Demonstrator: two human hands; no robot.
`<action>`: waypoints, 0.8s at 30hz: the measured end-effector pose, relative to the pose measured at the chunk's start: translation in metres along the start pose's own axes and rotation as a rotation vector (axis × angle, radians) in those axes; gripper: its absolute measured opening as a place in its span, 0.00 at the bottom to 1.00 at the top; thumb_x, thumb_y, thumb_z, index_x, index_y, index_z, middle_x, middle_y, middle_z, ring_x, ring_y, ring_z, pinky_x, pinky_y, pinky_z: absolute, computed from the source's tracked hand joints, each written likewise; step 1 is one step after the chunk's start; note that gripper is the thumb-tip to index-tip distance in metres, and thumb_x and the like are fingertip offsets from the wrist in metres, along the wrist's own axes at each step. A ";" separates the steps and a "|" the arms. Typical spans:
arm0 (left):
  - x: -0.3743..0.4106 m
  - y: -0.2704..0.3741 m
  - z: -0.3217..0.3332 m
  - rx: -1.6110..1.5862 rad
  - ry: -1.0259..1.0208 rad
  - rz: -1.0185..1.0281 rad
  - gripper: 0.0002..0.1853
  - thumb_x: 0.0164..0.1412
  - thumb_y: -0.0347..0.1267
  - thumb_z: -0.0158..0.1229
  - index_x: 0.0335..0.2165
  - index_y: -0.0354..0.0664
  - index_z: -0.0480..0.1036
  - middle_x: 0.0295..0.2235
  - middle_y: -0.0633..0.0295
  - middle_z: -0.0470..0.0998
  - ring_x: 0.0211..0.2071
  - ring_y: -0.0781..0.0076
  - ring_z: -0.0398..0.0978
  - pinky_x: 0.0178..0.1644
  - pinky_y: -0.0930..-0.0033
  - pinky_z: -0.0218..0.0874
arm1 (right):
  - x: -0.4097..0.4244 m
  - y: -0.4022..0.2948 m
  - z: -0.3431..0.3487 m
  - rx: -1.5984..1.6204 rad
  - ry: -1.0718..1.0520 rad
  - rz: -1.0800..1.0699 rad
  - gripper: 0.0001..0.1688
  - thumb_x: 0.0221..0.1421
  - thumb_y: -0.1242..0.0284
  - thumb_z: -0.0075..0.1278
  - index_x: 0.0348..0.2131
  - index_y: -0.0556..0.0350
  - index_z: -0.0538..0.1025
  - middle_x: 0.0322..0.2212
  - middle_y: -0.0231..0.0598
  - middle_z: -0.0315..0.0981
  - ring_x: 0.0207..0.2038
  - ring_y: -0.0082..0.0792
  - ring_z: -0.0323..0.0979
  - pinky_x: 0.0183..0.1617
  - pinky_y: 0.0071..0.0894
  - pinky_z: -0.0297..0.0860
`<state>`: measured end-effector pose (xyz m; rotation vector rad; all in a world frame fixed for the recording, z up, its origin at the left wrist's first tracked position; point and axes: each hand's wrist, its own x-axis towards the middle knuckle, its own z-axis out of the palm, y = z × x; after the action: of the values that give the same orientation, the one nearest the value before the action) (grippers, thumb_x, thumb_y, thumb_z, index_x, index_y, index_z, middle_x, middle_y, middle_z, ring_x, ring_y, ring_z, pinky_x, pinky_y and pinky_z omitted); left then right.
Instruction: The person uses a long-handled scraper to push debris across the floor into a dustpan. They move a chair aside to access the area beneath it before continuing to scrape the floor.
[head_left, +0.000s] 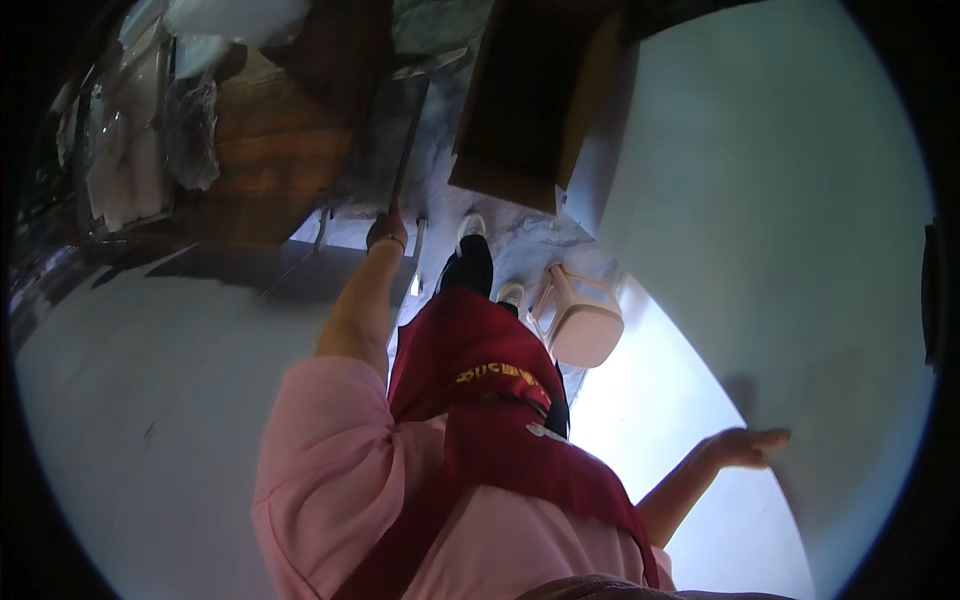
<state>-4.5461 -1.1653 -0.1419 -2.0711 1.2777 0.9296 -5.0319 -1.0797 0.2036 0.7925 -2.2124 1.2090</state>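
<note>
My left hand (387, 231) is reached out ahead with its fingers closed at the near end of a thin dark bar or panel edge (409, 146); which of the two it is, I cannot tell. Out to the side, my right hand (750, 448) is beside the pale wall (780, 225), fingers partly extended and nothing visible in it. Whether it touches the wall is unclear. A dark red apron (480, 345) with yellow lettering hangs over my pink shirt. Both shoes show on the floor below.
A light plastic stool (589, 334) stands on the marbled floor (510, 217) by my right foot. Beyond it is a large open cardboard box (517, 169). At the upper left are a brown wooden surface (277, 150) and clear plastic-wrapped items (127, 165). Another pale surface (150, 390) fills the left.
</note>
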 end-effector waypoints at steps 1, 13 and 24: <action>-0.016 -0.005 0.011 -0.017 -0.020 -0.004 0.28 0.54 0.30 0.35 0.54 0.56 0.40 0.39 0.44 0.67 0.41 0.53 0.67 0.43 0.57 0.59 | -0.003 -0.009 0.006 -0.003 0.021 -0.065 0.20 0.52 0.63 0.41 0.28 0.68 0.66 0.23 0.37 0.66 0.23 0.26 0.64 0.28 0.18 0.63; -0.169 -0.072 0.128 -0.121 0.049 0.032 0.25 0.58 0.46 0.23 0.49 0.48 0.55 0.38 0.42 0.67 0.40 0.50 0.66 0.45 0.58 0.56 | -0.001 -0.046 0.000 -0.004 -0.164 -0.394 0.40 0.41 0.70 0.54 0.44 0.67 0.45 0.39 0.51 0.47 0.39 0.35 0.50 0.38 0.26 0.59; -0.260 -0.109 0.126 0.127 -0.118 0.257 0.25 0.52 0.29 0.40 0.51 0.51 0.52 0.28 0.46 0.72 0.30 0.53 0.71 0.35 0.60 0.62 | 0.003 -0.040 -0.019 0.102 -0.267 -0.285 0.58 0.34 0.62 0.58 0.48 0.63 0.34 0.44 0.55 0.30 0.45 0.42 0.40 0.36 0.29 0.65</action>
<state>-4.5644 -0.8875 -0.0095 -1.7565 1.5216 1.0353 -5.0033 -1.0818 0.2378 1.3291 -2.1558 1.1343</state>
